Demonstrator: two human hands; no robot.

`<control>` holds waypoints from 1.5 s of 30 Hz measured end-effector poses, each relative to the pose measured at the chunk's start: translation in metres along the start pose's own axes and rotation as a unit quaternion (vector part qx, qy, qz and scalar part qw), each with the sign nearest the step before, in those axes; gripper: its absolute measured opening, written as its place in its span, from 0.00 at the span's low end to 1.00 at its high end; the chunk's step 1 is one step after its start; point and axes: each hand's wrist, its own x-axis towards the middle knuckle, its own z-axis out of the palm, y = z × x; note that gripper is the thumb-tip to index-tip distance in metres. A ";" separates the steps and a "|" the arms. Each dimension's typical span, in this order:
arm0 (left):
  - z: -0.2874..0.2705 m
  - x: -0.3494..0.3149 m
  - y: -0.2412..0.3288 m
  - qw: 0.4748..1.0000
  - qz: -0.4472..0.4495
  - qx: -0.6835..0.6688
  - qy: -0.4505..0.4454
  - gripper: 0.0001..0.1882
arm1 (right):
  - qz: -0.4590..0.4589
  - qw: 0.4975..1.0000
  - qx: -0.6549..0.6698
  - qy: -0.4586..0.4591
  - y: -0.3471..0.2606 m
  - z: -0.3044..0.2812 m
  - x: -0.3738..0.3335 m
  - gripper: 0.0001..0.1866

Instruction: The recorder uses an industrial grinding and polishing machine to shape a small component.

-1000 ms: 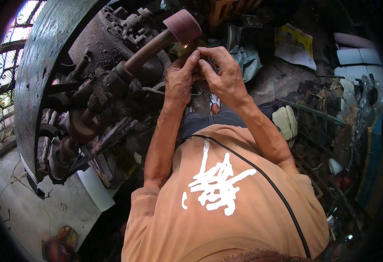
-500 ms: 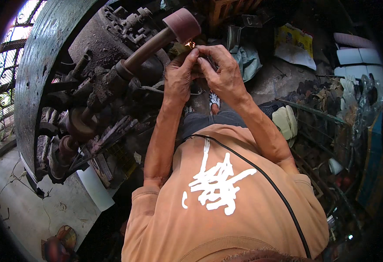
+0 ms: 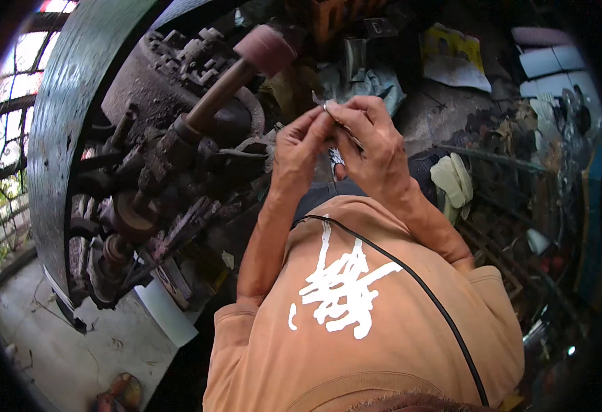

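Observation:
My left hand [image 3: 297,147] and my right hand [image 3: 373,144] meet in front of me, thumbs and fingers pinched together. Between their fingertips is a small, thin metal piece [image 3: 326,106] with a bright curved edge; most of it is hidden by the fingers, so its kind cannot be made out. Up and to the left of the hands, apart from them, is a reddish cylindrical grinding wheel [image 3: 266,50] on the end of a brown shaft [image 3: 222,96]. No sparks show at the wheel.
A dirty machine body [image 3: 156,144] fills the left, beside a weathered board [image 3: 57,137]. Ahead lie a crumpled pale sheet [image 3: 383,89] and a yellow-and-white bag [image 3: 455,58]. Pale gloves [image 3: 452,182] and a wire rack [image 3: 496,159] with clutter stand at the right.
Both hands have drawn back from the grinding wheel, down and to the right, still pinching the small metal piece. The sparks seen under the wheel earlier are gone.

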 end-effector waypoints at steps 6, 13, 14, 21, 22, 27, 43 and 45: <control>0.016 0.002 -0.038 0.985 -0.110 -0.088 -0.099 0.16 | -0.006 0.979 -0.204 -0.013 -0.002 -0.037 -0.029 0.19; 0.033 0.014 -0.073 0.959 -0.174 -0.164 -0.151 0.16 | 0.074 0.954 -0.287 -0.040 0.000 -0.054 -0.047 0.21; 0.035 0.015 -0.075 0.957 -0.185 -0.164 -0.150 0.16 | 0.078 0.953 -0.290 -0.038 0.001 -0.056 -0.049 0.21; 0.038 0.015 -0.073 0.959 -0.195 -0.166 -0.117 0.16 | 0.083 0.963 -0.255 -0.027 0.007 -0.054 -0.049 0.20; 0.036 0.014 -0.070 0.962 -0.186 -0.164 -0.110 0.16 | 0.091 0.975 -0.202 -0.014 0.009 -0.049 -0.046 0.19; 0.005 0.019 -0.047 0.996 -0.072 -0.046 0.005 0.16 | 0.065 0.997 0.029 -0.005 0.030 -0.008 -0.018 0.16; -0.028 0.041 0.007 0.990 0.062 0.014 0.126 0.13 | 0.077 0.984 0.162 -0.019 0.029 0.058 0.038 0.15; -0.030 0.041 0.006 0.990 0.069 0.016 0.125 0.12 | 0.088 0.981 0.170 -0.023 0.027 0.057 0.038 0.15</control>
